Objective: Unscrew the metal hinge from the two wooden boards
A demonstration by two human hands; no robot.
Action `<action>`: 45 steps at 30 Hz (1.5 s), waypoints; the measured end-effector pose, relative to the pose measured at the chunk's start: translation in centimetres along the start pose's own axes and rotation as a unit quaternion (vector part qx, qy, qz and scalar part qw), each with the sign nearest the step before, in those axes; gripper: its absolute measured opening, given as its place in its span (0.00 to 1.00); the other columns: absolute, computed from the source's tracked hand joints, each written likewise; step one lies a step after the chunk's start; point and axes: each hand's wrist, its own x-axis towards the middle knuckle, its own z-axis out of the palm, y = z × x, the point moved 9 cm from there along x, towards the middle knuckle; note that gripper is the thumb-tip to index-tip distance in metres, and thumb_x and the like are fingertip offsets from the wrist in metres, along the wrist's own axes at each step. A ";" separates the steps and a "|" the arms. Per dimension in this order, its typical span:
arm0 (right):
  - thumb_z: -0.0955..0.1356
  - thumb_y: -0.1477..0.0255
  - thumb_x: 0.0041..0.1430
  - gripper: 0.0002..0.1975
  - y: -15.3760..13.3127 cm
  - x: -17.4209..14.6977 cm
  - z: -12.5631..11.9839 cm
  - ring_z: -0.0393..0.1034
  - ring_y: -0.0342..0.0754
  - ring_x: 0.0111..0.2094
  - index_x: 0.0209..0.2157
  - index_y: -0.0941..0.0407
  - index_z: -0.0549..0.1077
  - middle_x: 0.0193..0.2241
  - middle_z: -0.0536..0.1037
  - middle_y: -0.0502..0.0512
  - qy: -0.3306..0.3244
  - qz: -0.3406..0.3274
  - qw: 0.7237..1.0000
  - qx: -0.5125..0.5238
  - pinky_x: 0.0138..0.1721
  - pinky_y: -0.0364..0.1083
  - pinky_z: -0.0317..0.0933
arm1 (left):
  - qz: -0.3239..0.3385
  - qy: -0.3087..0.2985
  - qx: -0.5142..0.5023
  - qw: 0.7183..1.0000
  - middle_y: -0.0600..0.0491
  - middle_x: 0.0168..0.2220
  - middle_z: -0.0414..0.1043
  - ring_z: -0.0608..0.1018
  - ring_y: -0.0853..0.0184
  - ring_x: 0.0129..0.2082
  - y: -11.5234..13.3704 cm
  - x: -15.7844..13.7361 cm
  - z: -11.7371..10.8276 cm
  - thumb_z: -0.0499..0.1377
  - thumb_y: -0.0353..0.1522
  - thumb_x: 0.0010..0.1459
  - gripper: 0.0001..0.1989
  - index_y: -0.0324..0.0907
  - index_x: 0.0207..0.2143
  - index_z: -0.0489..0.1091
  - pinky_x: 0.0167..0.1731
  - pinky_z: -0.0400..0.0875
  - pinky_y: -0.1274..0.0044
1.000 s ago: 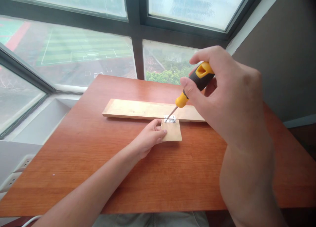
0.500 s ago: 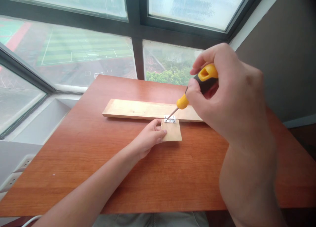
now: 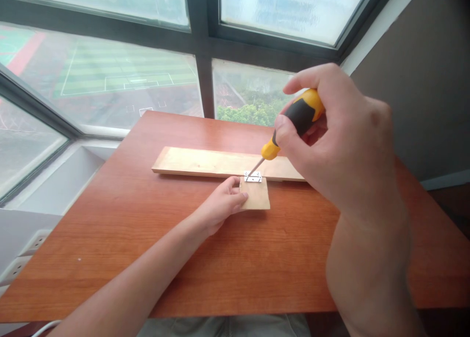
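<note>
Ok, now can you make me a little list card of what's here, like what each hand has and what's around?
Left hand: left hand grips the left edge of a small wooden piece
Right hand: right hand holds a screwdriver
Screwdriver: yellow and black handle, shaft slanting down to the metal hinge
Hinge: silver, at the small piece's far edge
Behind it: long pale board on the table
Table: reddish-brown
Outside the window: green sports field, trees
</note>
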 end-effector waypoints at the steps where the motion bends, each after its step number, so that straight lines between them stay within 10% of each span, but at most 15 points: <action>1: 0.66 0.69 0.59 0.12 0.0 0.0 -0.2 0.71 0.50 0.28 0.46 0.50 0.69 0.34 0.78 0.51 0.005 -0.001 1.000 -0.002 0.36 0.52 0.65 | 0.001 0.000 -0.002 1.000 0.53 0.32 0.74 0.77 0.69 0.31 0.0 0.0 0.0 0.64 0.28 0.52 0.17 0.41 0.43 0.64 0.38 0.70 0.75; 45: 0.68 0.67 0.58 0.12 1.7 0.4 0.3 0.72 0.51 0.29 0.44 0.52 0.71 0.29 0.77 0.50 -0.026 0.011 0.999 -0.031 0.36 0.51 0.64 | 0.001 -0.011 0.009 1.000 0.52 0.34 0.73 0.76 0.69 0.32 -0.1 0.2 0.0 0.64 0.30 0.52 0.18 0.40 0.45 0.64 0.43 0.70 0.71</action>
